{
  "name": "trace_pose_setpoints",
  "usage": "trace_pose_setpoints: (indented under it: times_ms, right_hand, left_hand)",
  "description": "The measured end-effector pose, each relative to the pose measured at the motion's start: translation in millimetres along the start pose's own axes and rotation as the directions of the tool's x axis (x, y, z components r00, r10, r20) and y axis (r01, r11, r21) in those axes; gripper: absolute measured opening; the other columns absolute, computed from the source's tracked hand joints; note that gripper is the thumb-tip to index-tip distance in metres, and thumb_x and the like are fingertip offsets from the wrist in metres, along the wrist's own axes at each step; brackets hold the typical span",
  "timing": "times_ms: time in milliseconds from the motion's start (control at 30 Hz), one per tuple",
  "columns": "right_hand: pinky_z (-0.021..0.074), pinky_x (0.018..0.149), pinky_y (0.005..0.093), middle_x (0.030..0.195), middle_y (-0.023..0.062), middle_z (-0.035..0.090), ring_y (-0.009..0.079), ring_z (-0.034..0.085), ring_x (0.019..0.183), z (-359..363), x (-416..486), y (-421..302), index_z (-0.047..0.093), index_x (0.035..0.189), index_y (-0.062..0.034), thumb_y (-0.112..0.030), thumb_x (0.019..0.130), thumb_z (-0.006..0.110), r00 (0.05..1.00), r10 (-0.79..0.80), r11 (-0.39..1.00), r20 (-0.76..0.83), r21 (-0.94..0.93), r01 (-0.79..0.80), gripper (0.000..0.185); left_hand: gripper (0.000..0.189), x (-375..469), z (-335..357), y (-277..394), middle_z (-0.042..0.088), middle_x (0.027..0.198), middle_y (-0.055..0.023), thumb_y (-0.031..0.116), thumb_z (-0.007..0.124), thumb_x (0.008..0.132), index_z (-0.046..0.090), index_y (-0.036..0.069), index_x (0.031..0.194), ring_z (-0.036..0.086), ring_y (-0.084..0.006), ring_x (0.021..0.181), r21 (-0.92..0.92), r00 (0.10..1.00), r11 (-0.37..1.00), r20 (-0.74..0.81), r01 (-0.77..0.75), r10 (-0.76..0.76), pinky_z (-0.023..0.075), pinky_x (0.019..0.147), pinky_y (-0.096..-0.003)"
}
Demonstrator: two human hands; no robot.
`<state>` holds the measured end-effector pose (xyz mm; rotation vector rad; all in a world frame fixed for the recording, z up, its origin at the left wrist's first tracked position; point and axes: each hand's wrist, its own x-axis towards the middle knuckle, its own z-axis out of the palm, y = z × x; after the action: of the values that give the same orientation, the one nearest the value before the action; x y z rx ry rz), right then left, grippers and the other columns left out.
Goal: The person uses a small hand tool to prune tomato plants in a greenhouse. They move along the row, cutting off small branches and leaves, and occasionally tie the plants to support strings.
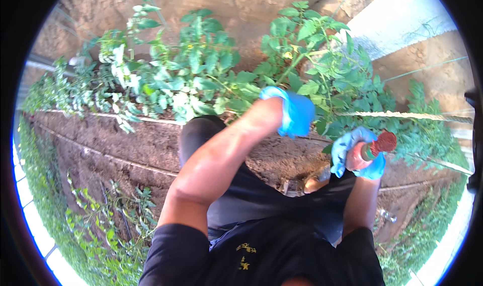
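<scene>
My left hand [300, 112], in a blue disposable glove, reaches across to the leafy tomato plant [313, 71] with small yellow flowers. Its fingers are turned away and blurred, so what they touch is hidden. In a matching blue glove, my right hand [341, 150] grips a small pinkish bottle [355, 158] lower and to the right. The bottle has a green band near its top, and a rough red-brown round tip [385, 141] sticks out of it. Tomato leaves hang just behind both hands.
A pale rope [407, 115] runs through the plants at right, and a thin cord [109, 156] crosses the soil at left. A concrete slab [403, 20] leans at upper right before an earthen wall [256, 6]. My dark-trousered knee [200, 135] is bent beside the plant row.
</scene>
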<state>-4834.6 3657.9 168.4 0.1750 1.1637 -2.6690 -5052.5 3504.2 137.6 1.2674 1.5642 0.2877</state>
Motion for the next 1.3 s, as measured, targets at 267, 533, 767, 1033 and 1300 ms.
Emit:
trace_pose_setpoints:
  times_ms: [267, 533, 767, 1033, 1300]
  right_hand:
    - [0.0602, 0.063, 0.0482, 0.098, 0.0257, 0.067, 0.0379, 0.072, 0.078, -22, 44, 15, 0.055, 0.12, 0.0104, -0.047, 0.086, 0.074, 0.998, 0.054, 0.962, 0.015, -0.27, -0.048, 0.069]
    - [0.0554, 0.066, 0.0349, 0.1, 0.0162, 0.069, 0.0266, 0.072, 0.086, -22, 73, 38, 0.052, 0.135, 0.0084, -0.037, 0.085, 0.082, 0.993, 0.009, 0.969, -0.119, -0.245, -0.038, 0.074]
    - [0.0578, 0.071, 0.0355, 0.125, 0.0179, 0.066, 0.0278, 0.071, 0.099, -26, 78, 49, 0.053, 0.138, 0.0079, -0.016, 0.09, 0.071, 0.996, 0.02, 0.989, -0.088, -0.142, -0.032, 0.056]
    - [0.0545, 0.069, 0.0338, 0.102, 0.0212, 0.072, 0.0247, 0.07, 0.079, -37, 103, 50, 0.054, 0.136, 0.0085, -0.042, 0.082, 0.085, 0.979, 0.183, 0.965, -0.091, -0.171, -0.197, 0.08]
    - [0.055, 0.072, 0.033, 0.108, 0.0195, 0.072, 0.0244, 0.071, 0.086, -42, 140, 53, 0.053, 0.135, 0.0086, -0.022, 0.087, 0.076, 0.964, 0.261, 0.95, -0.058, -0.161, -0.267, 0.062]
  left_hand:
    - [0.03, -45, -53, -55, 0.075, 0.089, -0.0143, 0.026, 0.058, 0.088, 0.075, 0.004, 0.096, 0.072, -0.0271, 0.074, -0.016, 0.862, 0.948, -0.413, 0.317, -0.295, 0.0576, 0.07, -0.0398]
    - [0.024, -61, -62, -93, 0.073, 0.098, -0.0191, 0.026, 0.059, 0.091, 0.075, 0.012, 0.102, 0.07, -0.043, 0.089, -0.077, 0.224, 0.986, -0.968, 0.147, -0.109, 0.0572, 0.079, -0.0476]
    - [0.043, -80, -56, -107, 0.075, 0.105, -0.0169, 0.037, 0.064, 0.091, 0.069, 0.014, 0.127, 0.07, -0.0393, 0.1, -0.11, 0.106, 0.855, -0.976, 0.507, -0.189, 0.0566, 0.089, -0.0458]
    - [0.035, -113, -16, -108, 0.074, 0.097, -0.0182, 0.043, 0.061, 0.092, 0.072, 0.01, 0.101, 0.069, -0.0431, 0.092, -0.163, 0.396, 0.789, -0.794, 0.592, -0.461, 0.0558, 0.08, -0.0527]
    - [0.037, -133, -14, -105, 0.075, 0.102, -0.018, 0.034, 0.07, 0.088, 0.074, 0.01, 0.117, 0.072, -0.0397, 0.093, -0.186, 0.537, 0.783, -0.633, 0.594, -0.558, 0.0563, 0.081, -0.0451]
